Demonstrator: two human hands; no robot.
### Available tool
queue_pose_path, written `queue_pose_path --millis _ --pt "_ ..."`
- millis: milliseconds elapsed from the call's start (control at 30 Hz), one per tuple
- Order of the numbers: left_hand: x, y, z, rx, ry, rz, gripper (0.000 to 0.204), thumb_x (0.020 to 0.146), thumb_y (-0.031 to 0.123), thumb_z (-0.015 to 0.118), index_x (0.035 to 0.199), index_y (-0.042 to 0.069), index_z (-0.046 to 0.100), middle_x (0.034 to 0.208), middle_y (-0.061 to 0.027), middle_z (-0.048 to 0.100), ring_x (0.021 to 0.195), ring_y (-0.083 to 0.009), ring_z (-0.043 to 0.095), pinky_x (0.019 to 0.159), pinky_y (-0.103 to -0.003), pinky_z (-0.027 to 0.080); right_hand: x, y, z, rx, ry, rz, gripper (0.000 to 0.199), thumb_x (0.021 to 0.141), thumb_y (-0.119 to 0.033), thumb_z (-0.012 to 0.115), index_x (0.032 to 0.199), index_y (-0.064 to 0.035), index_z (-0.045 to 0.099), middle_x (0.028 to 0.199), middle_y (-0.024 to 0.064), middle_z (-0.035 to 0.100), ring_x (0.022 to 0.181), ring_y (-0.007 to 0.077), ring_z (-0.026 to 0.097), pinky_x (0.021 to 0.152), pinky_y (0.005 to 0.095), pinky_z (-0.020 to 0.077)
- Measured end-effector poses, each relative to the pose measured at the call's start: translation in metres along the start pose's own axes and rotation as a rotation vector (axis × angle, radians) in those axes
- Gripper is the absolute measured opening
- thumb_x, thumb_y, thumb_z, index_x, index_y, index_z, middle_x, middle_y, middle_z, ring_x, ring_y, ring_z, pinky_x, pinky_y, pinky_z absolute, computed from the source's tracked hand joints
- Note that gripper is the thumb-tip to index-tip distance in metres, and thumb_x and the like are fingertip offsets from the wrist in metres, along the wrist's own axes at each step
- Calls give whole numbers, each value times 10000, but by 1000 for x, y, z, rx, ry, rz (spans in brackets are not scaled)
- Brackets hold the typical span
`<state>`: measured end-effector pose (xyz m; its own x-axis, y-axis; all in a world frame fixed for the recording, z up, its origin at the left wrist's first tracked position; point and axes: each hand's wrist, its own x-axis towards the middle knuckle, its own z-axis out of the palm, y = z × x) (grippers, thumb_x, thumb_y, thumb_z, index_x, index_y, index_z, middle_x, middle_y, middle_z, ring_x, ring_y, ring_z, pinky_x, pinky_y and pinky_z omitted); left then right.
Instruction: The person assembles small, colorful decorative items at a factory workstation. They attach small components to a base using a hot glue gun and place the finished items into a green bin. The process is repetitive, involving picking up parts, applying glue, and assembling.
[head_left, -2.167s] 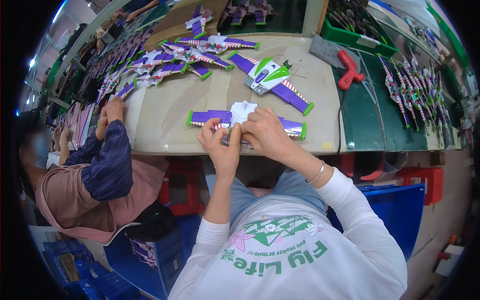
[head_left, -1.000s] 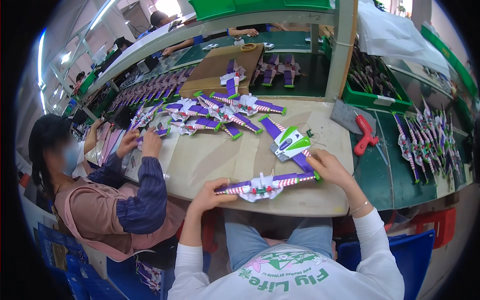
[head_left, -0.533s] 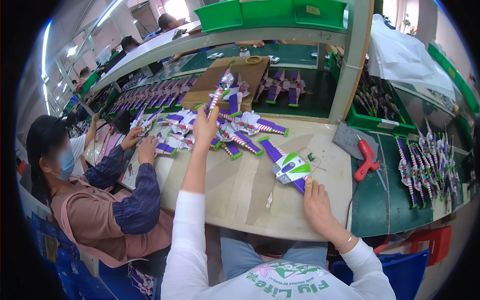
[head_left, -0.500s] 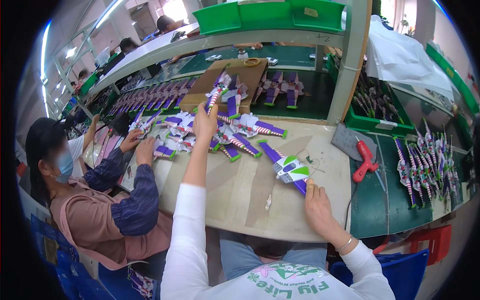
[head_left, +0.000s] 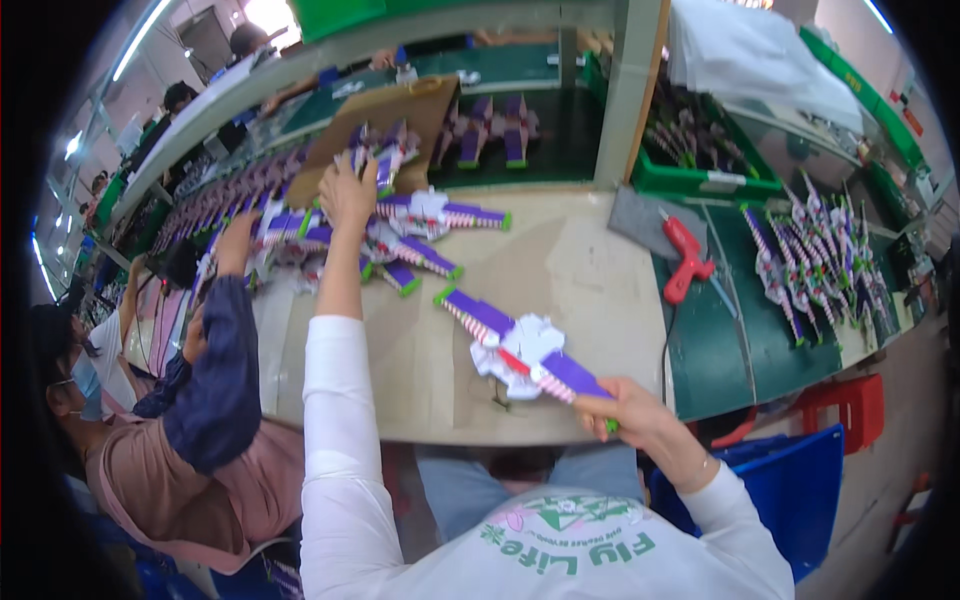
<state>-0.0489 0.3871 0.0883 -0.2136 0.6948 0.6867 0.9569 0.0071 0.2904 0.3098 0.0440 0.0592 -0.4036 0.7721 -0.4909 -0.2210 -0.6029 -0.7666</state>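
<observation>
My right hand (head_left: pixel 635 412) grips one tip of a toy wing assembly (head_left: pixel 525 352) and holds it over the near part of the table. It has purple panels, red-and-white striped arms, green ends and white parts in the middle. My left hand (head_left: pixel 350 195) is at the cardboard box's near edge, fingers curled on another toy wing assembly (head_left: pixel 388 165), partly hidden and blurred. Beneath and beside that hand, a pile of similar wing assemblies (head_left: pixel 415 215) spreads over the table.
A co-worker (head_left: pixel 180 440) sits at left, one arm reaching toward the pile. A cardboard box (head_left: pixel 425 110) stands behind it. To the right lie a red glue gun (head_left: pixel 685 262) on a grey pad, more wing assemblies (head_left: pixel 815 255) and a green crate (head_left: pixel 700 182).
The view has shifted right. My left hand has lowered its wing assembly toward the box's near edge. The assembly in my right hand has turned over, from its white-and-green face to its striped side.
</observation>
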Motion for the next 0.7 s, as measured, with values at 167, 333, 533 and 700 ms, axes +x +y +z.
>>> queue_pose_path --millis 167,333,533,700 --pt "-137 55 -85 -765 -324 103 337 968 276 594 1084 -39 622 749 -138 608 664 -243 576 623 -357 444 13 11 -11 -397 141 -180 311 831 -226 763 944 14 602 772 130 657 617 219 623 543 328 487" --pt "-246 63 -133 -683 -421 73 370 890 239 682 1156 -7 606 880 -118 607 845 -262 583 759 -381 445 8 -1 4 -1236 363 -442 564 749 -213 763 1140 82 483 868 260 645 801 432 648 704 495 489" --pt "-288 97 -175 -444 -327 656 653 680 443 827 1158 46 628 1069 -94 570 1018 -280 539 961 -459 374 33 15 1 -1441 504 -575 314 778 -81 675 963 68 470 838 287 623 728 450 648 654 520 515" --pt "-308 104 -166 -406 -166 596 667 667 450 838 1169 64 630 1075 -90 566 1030 -261 547 1014 -475 362 37 4 8 -1418 487 -522 251 777 -60 630 927 93 498 769 286 644 737 455 660 689 514 521"
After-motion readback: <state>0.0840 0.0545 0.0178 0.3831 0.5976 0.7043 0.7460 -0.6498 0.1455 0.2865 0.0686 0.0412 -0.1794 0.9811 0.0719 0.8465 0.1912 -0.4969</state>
